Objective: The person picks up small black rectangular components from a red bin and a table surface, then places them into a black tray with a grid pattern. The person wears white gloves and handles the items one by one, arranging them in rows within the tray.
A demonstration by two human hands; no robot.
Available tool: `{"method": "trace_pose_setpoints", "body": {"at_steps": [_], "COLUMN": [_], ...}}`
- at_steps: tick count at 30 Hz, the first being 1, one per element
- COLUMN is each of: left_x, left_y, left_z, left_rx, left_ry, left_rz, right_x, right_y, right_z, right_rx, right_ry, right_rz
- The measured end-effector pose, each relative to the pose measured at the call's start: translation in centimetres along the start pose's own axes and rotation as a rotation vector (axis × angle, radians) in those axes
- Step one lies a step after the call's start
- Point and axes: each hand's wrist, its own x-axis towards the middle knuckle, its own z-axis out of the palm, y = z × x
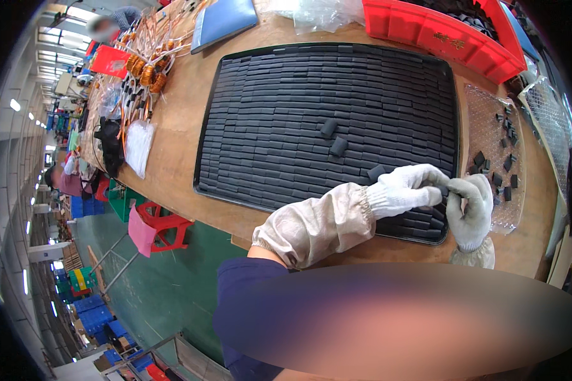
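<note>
My left hand point(405, 190), in a white knit glove with a beige sleeve cover, is over the lower right of a black tray point(456, 114). Beside it, at the tray's right edge, is my gloved right hand point(471, 208). The fingertips of both hands pinch a small black block point(444, 190) between them, partly hidden by the gloves. Tight rows of black blocks point(279, 120) fill the tray. On top of the rows lie a loose block point(328, 127), a second loose block point(339, 147) and a third point(376, 173) near my left hand.
Right of the tray, bubble wrap point(492, 216) carries several scattered black pieces. A red bin point(426, 32) with dark pieces stands at the back right. A blue folder point(225, 22), copper coils point(149, 73) and a red stool point(165, 225) are to the left. Other people are farther off.
</note>
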Motion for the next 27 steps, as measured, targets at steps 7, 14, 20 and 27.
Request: {"method": "trace_pose_setpoints", "body": {"at_steps": [7,14,20,27], "left_x": [-0.2,-0.4,-0.4,-0.5], "left_y": [1.2,0.4,2.4,2.0], "left_z": [0.7,0.2,1.2,0.8], "left_rx": [0.295,0.314,0.479,0.113], "left_ry": [0.088,0.136,0.191,0.136], "left_rz": [-0.052,-0.035,-0.054,-0.113], "right_x": [-2.6,-1.5,-0.7,-0.5], "right_y": [1.0,1.0,0.8,0.9], "right_z": [0.3,-0.1,-0.6,-0.3], "right_rx": [0.765,0.525,0.369,0.303], "right_ry": [0.113,-0.042,-0.034,-0.009], "right_rz": [0.431,0.462,0.281,0.205]}}
